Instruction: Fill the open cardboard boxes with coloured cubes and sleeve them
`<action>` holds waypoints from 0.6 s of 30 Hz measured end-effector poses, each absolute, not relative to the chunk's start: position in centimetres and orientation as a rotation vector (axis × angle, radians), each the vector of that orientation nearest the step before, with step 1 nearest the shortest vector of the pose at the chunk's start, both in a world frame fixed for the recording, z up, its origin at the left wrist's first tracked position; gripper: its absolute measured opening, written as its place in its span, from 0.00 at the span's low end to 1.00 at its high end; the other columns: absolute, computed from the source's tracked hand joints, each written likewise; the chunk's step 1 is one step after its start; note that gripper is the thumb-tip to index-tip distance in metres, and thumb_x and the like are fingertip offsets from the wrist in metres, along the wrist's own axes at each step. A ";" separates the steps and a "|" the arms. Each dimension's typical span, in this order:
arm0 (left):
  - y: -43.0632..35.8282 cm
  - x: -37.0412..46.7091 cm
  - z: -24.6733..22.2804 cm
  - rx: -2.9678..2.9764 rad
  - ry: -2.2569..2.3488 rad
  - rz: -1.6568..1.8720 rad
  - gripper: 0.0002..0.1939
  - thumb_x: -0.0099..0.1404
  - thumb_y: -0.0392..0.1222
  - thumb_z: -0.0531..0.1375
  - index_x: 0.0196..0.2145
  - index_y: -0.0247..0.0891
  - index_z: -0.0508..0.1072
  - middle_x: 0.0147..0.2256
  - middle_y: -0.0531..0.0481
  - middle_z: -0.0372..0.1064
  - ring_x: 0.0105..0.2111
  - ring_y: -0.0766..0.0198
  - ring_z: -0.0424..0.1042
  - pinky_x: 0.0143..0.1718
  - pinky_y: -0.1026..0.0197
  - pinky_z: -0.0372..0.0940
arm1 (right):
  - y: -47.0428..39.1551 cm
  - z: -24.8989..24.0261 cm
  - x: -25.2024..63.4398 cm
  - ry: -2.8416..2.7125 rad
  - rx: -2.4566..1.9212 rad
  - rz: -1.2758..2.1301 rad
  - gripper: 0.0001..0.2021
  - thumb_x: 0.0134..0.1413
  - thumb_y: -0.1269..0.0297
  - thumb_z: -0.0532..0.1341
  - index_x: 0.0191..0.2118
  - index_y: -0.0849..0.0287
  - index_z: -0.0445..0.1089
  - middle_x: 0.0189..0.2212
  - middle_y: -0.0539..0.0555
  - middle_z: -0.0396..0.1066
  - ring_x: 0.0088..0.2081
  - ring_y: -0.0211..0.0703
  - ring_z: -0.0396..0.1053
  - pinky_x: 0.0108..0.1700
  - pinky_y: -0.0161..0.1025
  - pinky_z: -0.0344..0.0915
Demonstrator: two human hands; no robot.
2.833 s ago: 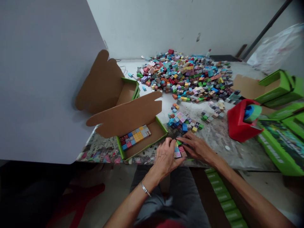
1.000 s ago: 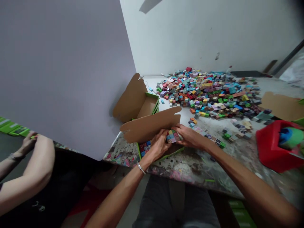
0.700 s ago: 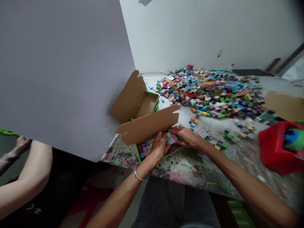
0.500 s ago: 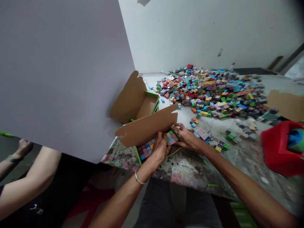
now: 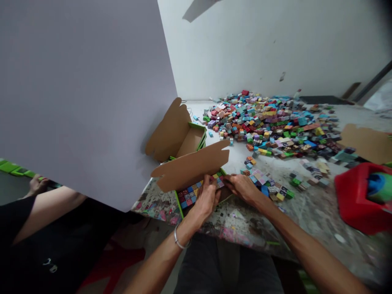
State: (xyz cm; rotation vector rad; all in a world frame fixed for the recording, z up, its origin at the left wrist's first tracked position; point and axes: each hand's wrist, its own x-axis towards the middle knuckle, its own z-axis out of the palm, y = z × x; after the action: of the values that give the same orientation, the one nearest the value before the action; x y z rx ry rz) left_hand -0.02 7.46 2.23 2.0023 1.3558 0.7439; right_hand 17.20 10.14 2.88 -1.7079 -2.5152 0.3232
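Observation:
A cardboard box (image 5: 180,204) with a green rim lies open on the table, its brown lid (image 5: 194,163) raised. Rows of small patterned blocks (image 5: 188,195) fill the far part of it; bare cardboard shows along the near side. My left hand (image 5: 208,198) reaches over the rows with its fingers bent and pressed together at the blocks. At the box's right end is my right hand (image 5: 240,185), its fingertips closed in a pinch. What lies between the fingertips of either hand is hidden. Loose blocks (image 5: 272,188) are just right of my right hand.
Behind is a wide heap of blocks (image 5: 269,122). Another open box (image 5: 196,136) stands beyond the lid. A red container (image 5: 361,200) is at the right, near a flat cardboard piece (image 5: 367,143). A grey panel (image 5: 76,102) blocks the left; a co-worker's arm (image 5: 55,208) shows below it.
My right hand has shifted from the box's far right corner down to its right end, fingers now pinched. My left hand stays over the blocks. The co-worker's arm has moved.

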 end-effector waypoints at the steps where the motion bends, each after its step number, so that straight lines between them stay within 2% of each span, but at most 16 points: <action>1: 6.7 0.0 2.5 2.070 1.361 0.696 0.09 0.63 0.39 0.56 0.42 0.39 0.66 0.46 0.45 0.59 0.43 0.56 0.66 0.48 0.50 0.63 | 10.0 3.0 17.2 -2.519 -1.713 0.315 0.14 0.61 0.65 0.51 0.46 0.57 0.70 0.34 0.58 0.76 0.36 0.45 0.72 0.33 0.34 0.57; 4: 4.0 0.1 2.6 2.336 1.345 0.439 0.08 0.64 0.41 0.56 0.42 0.39 0.67 0.44 0.44 0.63 0.47 0.52 0.64 0.50 0.47 0.62 | 9.2 3.0 17.1 -2.542 -1.718 0.300 0.13 0.62 0.63 0.50 0.42 0.59 0.71 0.34 0.60 0.76 0.35 0.47 0.73 0.31 0.36 0.56; 7: 1.6 -0.1 1.6 2.468 1.328 0.232 0.10 0.64 0.32 0.52 0.42 0.38 0.67 0.41 0.44 0.66 0.49 0.51 0.64 0.49 0.48 0.64 | 7.4 2.6 17.3 -2.568 -1.742 0.270 0.12 0.61 0.63 0.50 0.39 0.60 0.71 0.32 0.61 0.75 0.34 0.50 0.73 0.30 0.37 0.55; 9: 0.4 -0.3 0.7 2.481 1.278 0.230 0.13 0.63 0.28 0.49 0.42 0.38 0.67 0.39 0.46 0.67 0.47 0.54 0.66 0.48 0.51 0.66 | 5.8 2.3 17.6 -2.567 -1.772 0.234 0.11 0.60 0.64 0.52 0.40 0.59 0.70 0.31 0.60 0.75 0.33 0.50 0.73 0.30 0.37 0.55; 13: -1.1 -0.8 -0.5 2.505 1.130 0.378 0.14 0.64 0.28 0.47 0.42 0.38 0.68 0.38 0.47 0.68 0.43 0.58 0.68 0.48 0.53 0.66 | 2.7 2.6 17.3 -2.491 -1.854 0.221 0.12 0.61 0.63 0.51 0.46 0.56 0.68 0.32 0.58 0.76 0.34 0.49 0.74 0.30 0.37 0.56; 18: -1.2 -1.0 -1.1 2.497 1.172 0.453 0.11 0.65 0.31 0.50 0.39 0.39 0.69 0.36 0.46 0.69 0.41 0.56 0.70 0.44 0.51 0.69 | 0.5 3.6 17.6 -2.368 -1.810 0.357 0.16 0.60 0.64 0.53 0.53 0.58 0.63 0.40 0.59 0.75 0.37 0.48 0.73 0.33 0.36 0.61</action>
State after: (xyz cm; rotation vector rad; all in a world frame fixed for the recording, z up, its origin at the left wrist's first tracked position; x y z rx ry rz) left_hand -0.97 -1.19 -1.15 2.4967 1.1723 0.4527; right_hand 17.56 0.50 3.56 -1.8095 -2.3683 0.3571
